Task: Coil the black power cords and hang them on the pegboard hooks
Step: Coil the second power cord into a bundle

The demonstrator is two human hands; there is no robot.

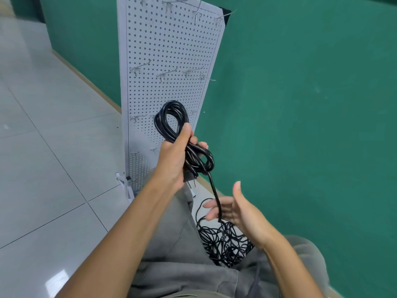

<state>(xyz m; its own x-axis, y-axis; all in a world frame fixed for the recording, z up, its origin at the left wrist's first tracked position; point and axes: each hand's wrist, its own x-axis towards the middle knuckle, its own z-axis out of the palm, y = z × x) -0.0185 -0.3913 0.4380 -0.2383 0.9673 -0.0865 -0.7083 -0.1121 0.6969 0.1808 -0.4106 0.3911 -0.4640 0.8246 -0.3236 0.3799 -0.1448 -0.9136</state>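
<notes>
From my remote seat I judged the work to be midway through coiling one cord. In the centre of the frame the left hand gripped a coiled black cord, fingers and thumb curled round the gathered loops at their waist, so that one loop stood up in front of the white pegboard and a smaller one bulged out to the right of the fist. The plug stuck out below the palm, its pins pointing down. From the bundle a single strand, the loose tail, ran down toward the lower centre and crossed the right hand. That hand was relaxed, thumb raised and fingers mostly straight, the strand lying against them; I could not tell whether any finger actually pinched it. Beneath it, between the grey-trousered legs, lay a tangled heap of black cords on the floor.

The pegboard leaned against the green wall in the upper centre, with rows of bare metal hooks at the top, the middle and near the coil; nothing hung on them that I could see.

In my judgement the next move called for the right hand to take up the tail and lay it over the bundle as a further loop, while the left kept the turns from springing apart. Only then could the coil go on a hook.
</notes>
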